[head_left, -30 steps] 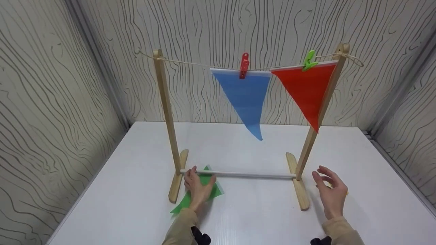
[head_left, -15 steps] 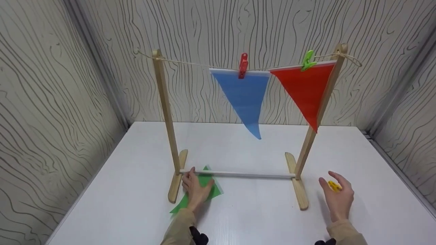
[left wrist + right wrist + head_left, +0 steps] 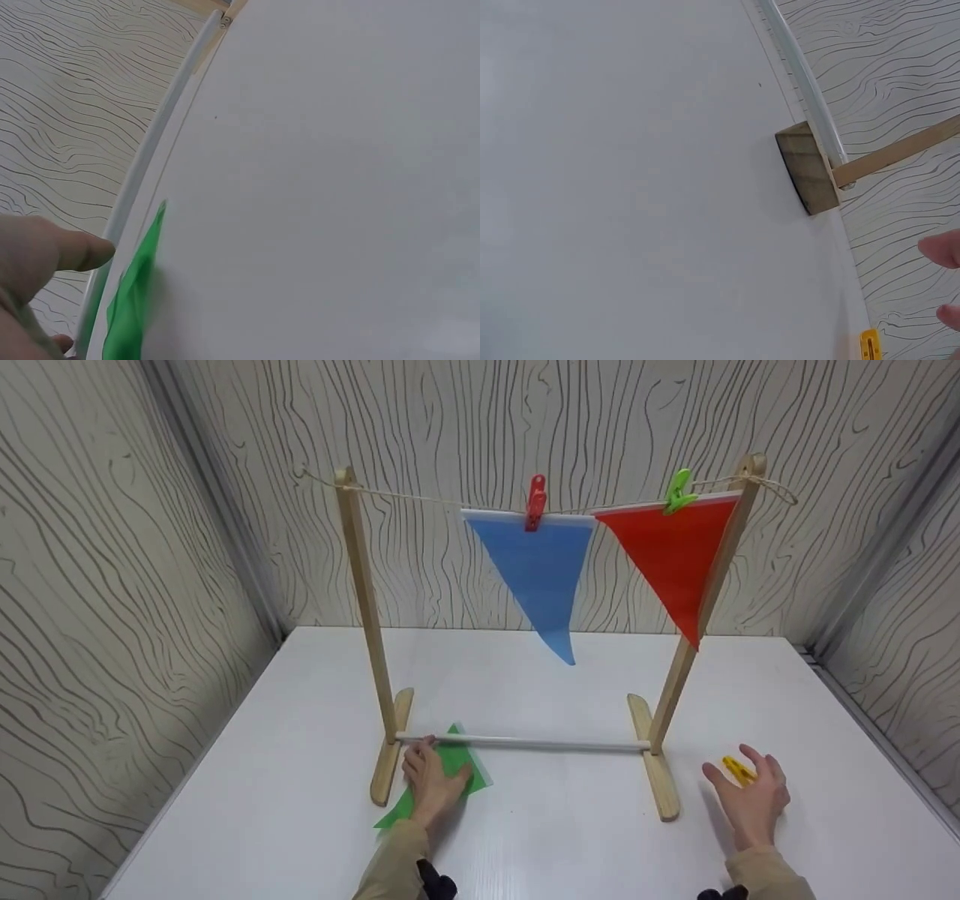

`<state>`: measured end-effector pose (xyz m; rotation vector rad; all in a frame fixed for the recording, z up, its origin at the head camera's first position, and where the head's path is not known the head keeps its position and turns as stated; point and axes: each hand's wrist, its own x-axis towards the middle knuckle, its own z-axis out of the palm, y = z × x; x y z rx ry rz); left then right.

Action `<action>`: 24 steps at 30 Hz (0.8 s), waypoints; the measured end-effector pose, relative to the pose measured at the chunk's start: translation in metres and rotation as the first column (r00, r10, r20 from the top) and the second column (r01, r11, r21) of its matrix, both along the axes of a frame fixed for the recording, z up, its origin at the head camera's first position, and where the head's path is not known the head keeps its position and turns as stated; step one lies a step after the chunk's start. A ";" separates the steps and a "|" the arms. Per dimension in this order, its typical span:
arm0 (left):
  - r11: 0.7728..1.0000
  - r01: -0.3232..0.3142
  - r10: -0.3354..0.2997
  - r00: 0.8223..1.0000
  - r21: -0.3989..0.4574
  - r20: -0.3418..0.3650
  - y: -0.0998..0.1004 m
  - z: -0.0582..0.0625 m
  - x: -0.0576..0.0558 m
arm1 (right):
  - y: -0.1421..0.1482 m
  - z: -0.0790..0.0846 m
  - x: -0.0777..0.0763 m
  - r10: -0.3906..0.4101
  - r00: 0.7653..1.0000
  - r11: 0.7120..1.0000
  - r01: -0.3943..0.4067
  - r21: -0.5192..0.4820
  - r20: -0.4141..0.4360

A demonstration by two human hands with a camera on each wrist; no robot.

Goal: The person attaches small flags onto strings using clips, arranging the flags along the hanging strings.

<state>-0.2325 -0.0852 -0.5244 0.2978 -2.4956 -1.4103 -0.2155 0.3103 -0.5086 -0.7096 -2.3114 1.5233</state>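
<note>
A green triangular pennant (image 3: 455, 761) lies on the table at the left, partly under the stand's white crossbar. Over it is my left hand (image 3: 436, 789), its thumb spread away from the fingers and no grip on the pennant visible. The left wrist view shows the pennant's raised edge (image 3: 139, 296) beside the thumb. My right hand (image 3: 756, 802) is to the right of the stand, thumb and fingers apart. A yellow clothespin (image 3: 739, 770) is seen between them, also at the bottom of the right wrist view; whether the fingers touch it is unclear.
A wooden stand with a left post (image 3: 367, 607), a right post (image 3: 675, 690) and a white crossbar (image 3: 555, 745) carries a string (image 3: 412, 498). On it hang a blue pennant (image 3: 544, 570) by a red clothespin (image 3: 535, 502) and a red pennant (image 3: 679, 547) by a green clothespin (image 3: 679, 493).
My right hand has shifted right and slightly nearer, its thumb and fingers spreading wider, and the yellow clothespin has come into fuller view. The left hand has barely moved over the green pennant.
</note>
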 end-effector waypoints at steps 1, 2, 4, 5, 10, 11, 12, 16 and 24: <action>1.000 -0.001 0.001 1.000 -0.010 -0.002 0.000 0.000 0.000 | 0.001 -0.001 0.000 -0.005 1.000 1.000 0.005 0.004 0.013; 1.000 -0.002 0.002 1.000 -0.020 -0.001 0.000 0.000 0.000 | 0.002 -0.001 0.000 -0.008 1.000 1.000 0.008 0.009 0.027; 0.999 -0.002 0.002 1.000 -0.041 0.002 -0.001 0.000 0.001 | 0.004 -0.002 -0.001 -0.011 0.999 1.000 0.010 0.015 0.051; 0.999 -0.001 0.001 1.000 -0.051 0.008 -0.001 -0.001 0.001 | 0.004 -0.003 -0.001 -0.009 0.998 1.000 0.008 0.018 0.061; 0.995 0.022 -0.018 0.999 -0.094 0.045 -0.003 -0.002 0.001 | 0.007 -0.005 -0.001 0.031 0.997 0.999 -0.033 0.038 0.074; 0.995 0.031 -0.026 0.998 -0.100 0.052 -0.004 -0.002 0.001 | 0.007 -0.006 -0.001 0.042 0.996 0.998 -0.045 0.037 0.076; 0.994 0.041 -0.035 0.998 -0.104 0.058 -0.004 -0.002 0.002 | 0.007 -0.006 -0.001 0.054 0.995 0.998 -0.057 0.034 0.078; 0.988 0.096 -0.085 0.992 -0.118 0.091 -0.005 -0.003 0.005 | 0.007 -0.007 -0.001 0.112 0.987 0.993 -0.116 0.023 0.115; 0.967 0.199 -0.181 0.976 -0.161 0.121 -0.007 0.000 0.009 | 0.007 -0.003 -0.004 0.264 0.950 0.962 -0.272 0.027 0.167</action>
